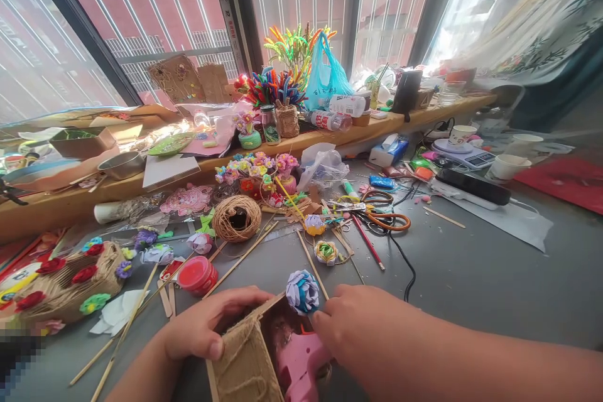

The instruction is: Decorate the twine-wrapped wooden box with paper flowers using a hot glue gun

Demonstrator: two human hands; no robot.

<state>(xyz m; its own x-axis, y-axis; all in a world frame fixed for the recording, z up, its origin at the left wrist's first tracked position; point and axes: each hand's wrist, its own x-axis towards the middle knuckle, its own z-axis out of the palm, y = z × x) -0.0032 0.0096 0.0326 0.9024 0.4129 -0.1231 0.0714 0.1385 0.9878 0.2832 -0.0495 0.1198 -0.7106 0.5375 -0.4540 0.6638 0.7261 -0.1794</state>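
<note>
Box point(242, 358), pink tool point(301, 363): cut off below | right grip point(353, 325): partly hidden

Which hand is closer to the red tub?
Left. The left hand is just in front of the red tub; the right hand is farther right, beside the pink glue gun.

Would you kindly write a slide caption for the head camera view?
Left hand grips a brown box; right hand at a lilac-and-blue flower, a pink glue gun close by.
</note>
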